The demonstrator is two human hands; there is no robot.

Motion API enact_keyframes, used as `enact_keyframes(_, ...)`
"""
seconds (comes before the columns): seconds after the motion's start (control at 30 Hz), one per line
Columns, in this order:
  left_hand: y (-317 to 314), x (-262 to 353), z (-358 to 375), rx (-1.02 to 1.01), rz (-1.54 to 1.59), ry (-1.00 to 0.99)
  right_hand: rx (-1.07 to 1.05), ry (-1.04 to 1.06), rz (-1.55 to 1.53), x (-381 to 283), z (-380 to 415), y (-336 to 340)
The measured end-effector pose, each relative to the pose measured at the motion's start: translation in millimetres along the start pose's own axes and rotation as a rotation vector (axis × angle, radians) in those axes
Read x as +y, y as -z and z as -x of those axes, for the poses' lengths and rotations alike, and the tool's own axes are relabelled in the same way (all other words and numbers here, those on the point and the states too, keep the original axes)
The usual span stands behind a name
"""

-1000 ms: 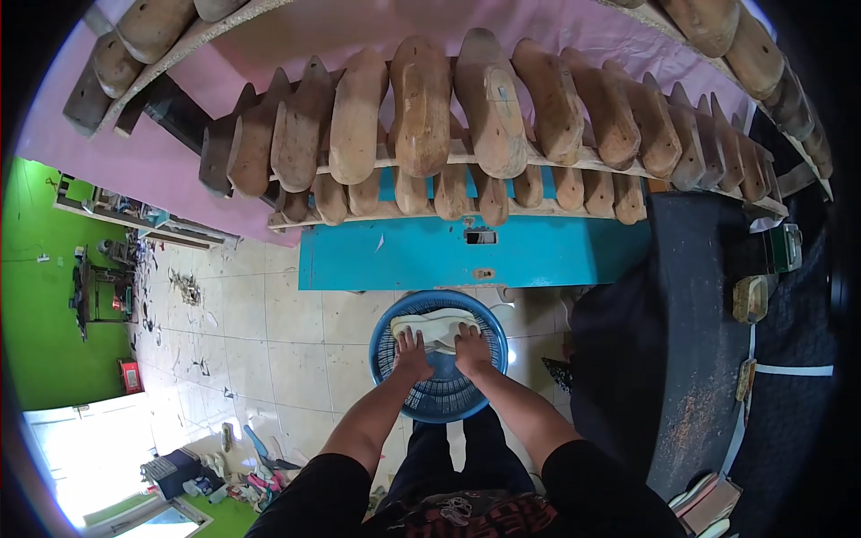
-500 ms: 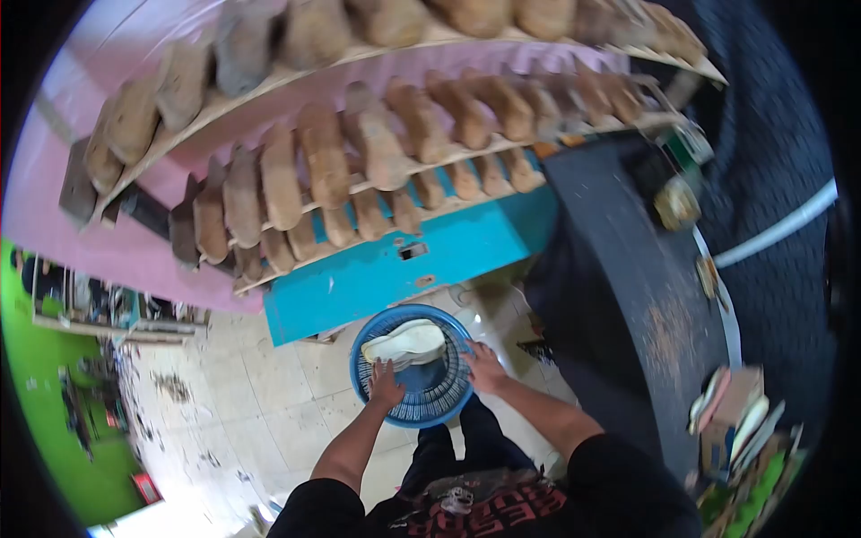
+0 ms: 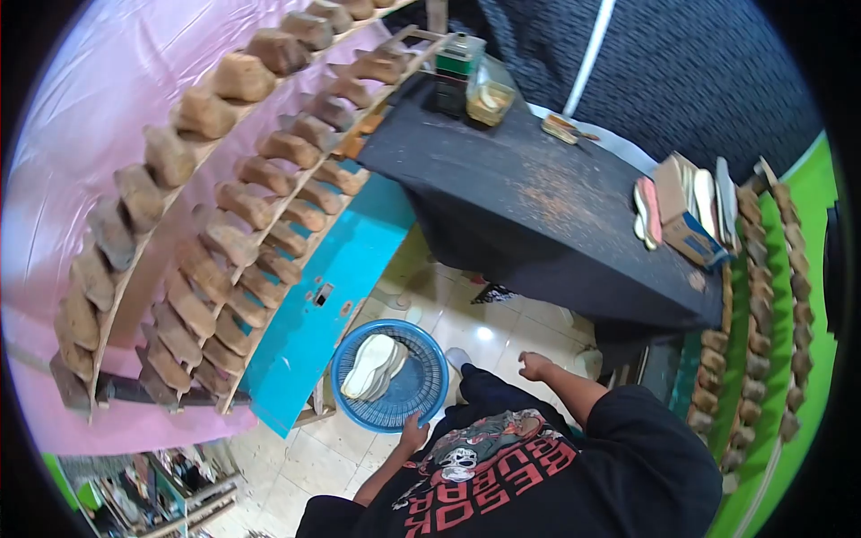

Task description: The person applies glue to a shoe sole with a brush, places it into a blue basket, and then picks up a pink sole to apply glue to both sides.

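Note:
A blue round plastic basket (image 3: 436, 351) stands on the tiled floor in front of my legs. Several white shoe soles (image 3: 369, 360) lie stacked and fanned out on its left side. My left hand (image 3: 413, 436) is at the basket's near rim, with its fingers closed over the edge. To the right, apart from the basket, my right hand (image 3: 535, 366) hangs in the air above the floor; its fingers are loosely bent and apart, with nothing in them.
Wooden shoe lasts (image 3: 204, 111) line the tiered rack on the left, above a turquoise panel (image 3: 309, 309). A dark-covered table (image 3: 466, 170) bears shavings, tins and a cardboard box (image 3: 679, 202) of soles. More lasts (image 3: 756, 314) hang at the right wall.
My view and body have turned right. My left hand has moved from above the soles to the near rim. My right hand has left the basket's right side and swung outward.

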State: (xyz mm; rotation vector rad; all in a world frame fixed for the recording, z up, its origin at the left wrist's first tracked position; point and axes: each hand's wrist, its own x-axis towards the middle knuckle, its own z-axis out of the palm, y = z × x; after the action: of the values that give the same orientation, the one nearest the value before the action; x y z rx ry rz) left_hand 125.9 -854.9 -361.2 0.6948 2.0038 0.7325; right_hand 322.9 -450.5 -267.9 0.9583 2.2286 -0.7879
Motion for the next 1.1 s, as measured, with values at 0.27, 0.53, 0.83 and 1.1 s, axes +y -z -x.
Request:
enact_keyframes(0.27, 73, 46, -49, -0.22, 0.237, 0.195, -0.244, -0.365, -0.097, 136, 50, -149)
enact_keyframes(0.53, 96, 82, -100, 0.005, 0.32, 0.19, 0.004, -0.525, -0.368, 84, 37, -41)
enact_keyframes(0.83, 10, 190, -145, 0.02, 0.55, 0.398, 0.211, 0.082, -0.681, 120, -25, 43)
enact_keyframes(1.1, -43, 352, -235, -0.124, 0.353, -0.066, 0.222, 0.418, -0.655, 124, -44, 149)
